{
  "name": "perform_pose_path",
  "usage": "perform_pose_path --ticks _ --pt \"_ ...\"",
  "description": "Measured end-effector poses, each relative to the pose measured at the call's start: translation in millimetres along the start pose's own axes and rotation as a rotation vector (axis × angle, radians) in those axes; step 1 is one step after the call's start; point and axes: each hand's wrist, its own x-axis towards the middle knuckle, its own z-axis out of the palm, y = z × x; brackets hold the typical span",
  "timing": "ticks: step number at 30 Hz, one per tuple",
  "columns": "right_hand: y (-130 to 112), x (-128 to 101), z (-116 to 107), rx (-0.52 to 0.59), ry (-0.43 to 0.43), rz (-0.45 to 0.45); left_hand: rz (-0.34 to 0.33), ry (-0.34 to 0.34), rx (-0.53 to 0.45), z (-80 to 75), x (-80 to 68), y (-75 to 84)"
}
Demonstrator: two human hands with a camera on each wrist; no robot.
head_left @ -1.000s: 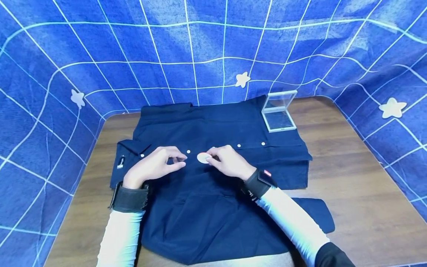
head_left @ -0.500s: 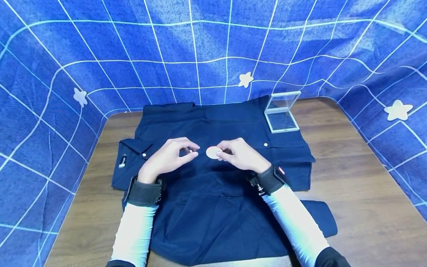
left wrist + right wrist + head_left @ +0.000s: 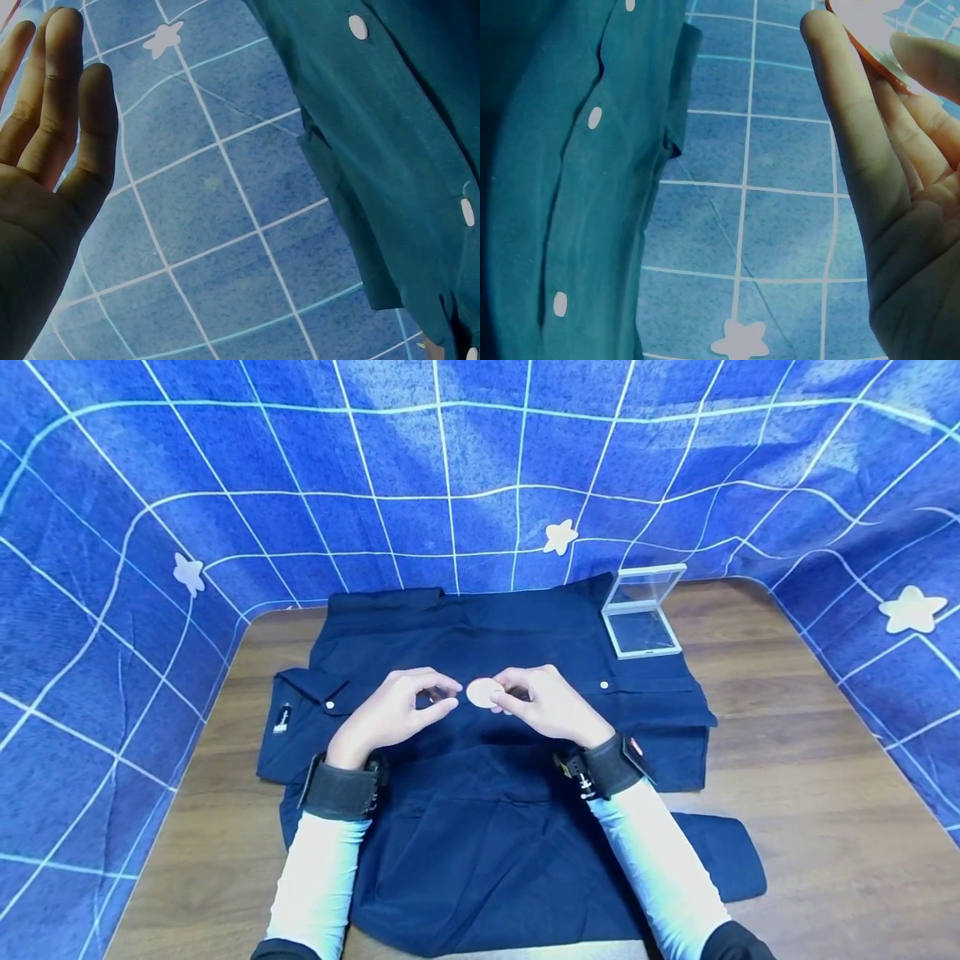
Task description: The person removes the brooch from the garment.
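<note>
My right hand [image 3: 551, 703] pinches a small flat white disc [image 3: 481, 694] between thumb and fingers. Its rim is red-orange, as the right wrist view shows on the same disc [image 3: 861, 16]. What the disc is I cannot tell. Left of it, my left hand [image 3: 399, 708] hovers with thumb and fingers loosely bent and nothing visible between them; its fingertips are close to the disc's edge, apparently just short of it. Under both hands a dark navy button-up shirt [image 3: 465, 835] lies spread on the table, collar to the left, white buttons along its front.
A clear case with a pale frame [image 3: 643, 633] stands hinged wide on the shirt's upper right. The brown wooden table [image 3: 810, 760] shows around the garment. A blue gridded cloth [image 3: 480, 460] with star shapes hangs along the back and sides.
Both hands have shifted right and a little away from me, with the disc in the right one. My left hand has come nearer to the disc.
</note>
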Motion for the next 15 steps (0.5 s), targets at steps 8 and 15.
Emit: perform_pose_path --ticks 8,15 --pt "4.5 0.3 4.4 0.026 0.018 -0.024 0.008 -0.002 0.0 2.8 0.8 -0.5" --pt "5.9 0.0 4.6 0.034 0.013 -0.037 0.021 -0.003 -0.002 6.3 3.1 -2.1"
